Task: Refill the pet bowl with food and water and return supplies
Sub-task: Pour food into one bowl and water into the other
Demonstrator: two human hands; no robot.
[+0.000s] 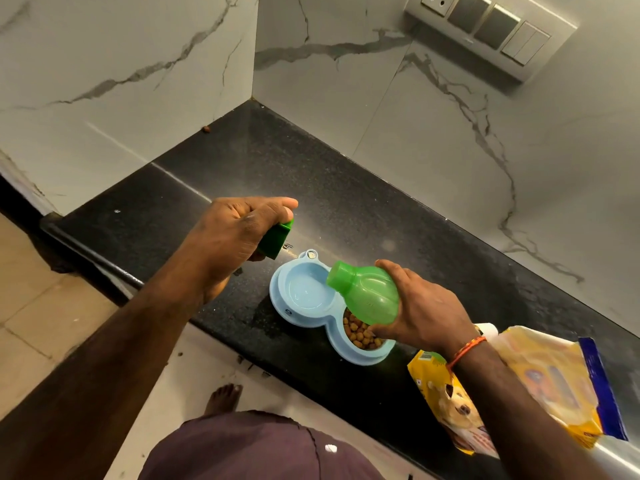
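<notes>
A: How will the green bottle [367,292] handle?

B: Light, thin plastic, probably slick if wet. The right hand [420,310] wraps its belly, tipped over the blue pet bowl's [304,315] water side; kibble [360,332] fills the other.

A: And the cap [277,239]?

B: Left hand [232,237] fingers are curled round it, above the worktop [242,161]; food bag [540,379] beside.

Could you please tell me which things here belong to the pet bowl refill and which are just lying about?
Job: blue double bowl, kibble, green bottle in right hand, green cap in left hand, food bag.

Lying about: stray kibble, wall switch panel.
</notes>
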